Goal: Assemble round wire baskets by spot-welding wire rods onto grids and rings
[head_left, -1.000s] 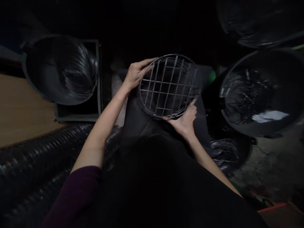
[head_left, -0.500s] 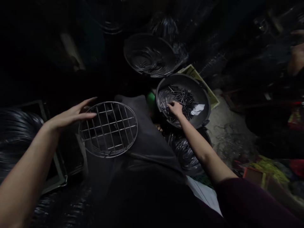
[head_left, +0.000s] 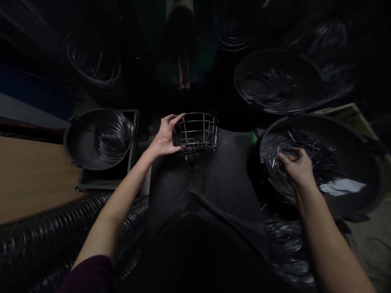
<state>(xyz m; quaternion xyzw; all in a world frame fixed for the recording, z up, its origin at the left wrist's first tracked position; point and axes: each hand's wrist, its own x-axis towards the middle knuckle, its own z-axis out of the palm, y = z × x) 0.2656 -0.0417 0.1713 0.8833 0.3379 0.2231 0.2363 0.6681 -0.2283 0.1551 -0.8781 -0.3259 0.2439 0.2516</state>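
Note:
My left hand (head_left: 168, 138) grips the left side of a round wire basket (head_left: 200, 132), thumb low and fingers at the upper rim. The basket is tipped so its side wall faces me, above the dark cloth (head_left: 210, 179) over my lap. To the right, my right hand (head_left: 297, 165) is closed over a wide dark basin (head_left: 366, 171). A short metal wire (head_left: 276, 156) shows at its fingertips. Loose wire pieces (head_left: 320, 156) are heaped in that basin, and a crumpled white paper (head_left: 343, 186) lies near my wrist.
At the left, a basin (head_left: 81, 140) with coiled wire rings rests on a crate (head_left: 106, 186). Another basin of wire (head_left: 265, 87) stands behind the right one. Stacked wire rings (head_left: 61, 228) line the lower left. Ahead hangs a machine's rod (head_left: 184, 71).
The view has swung left. My left hand now grips the basket, which has tipped from showing its grid to showing its side. My right hand has lifted slightly with a wire at its fingertips.

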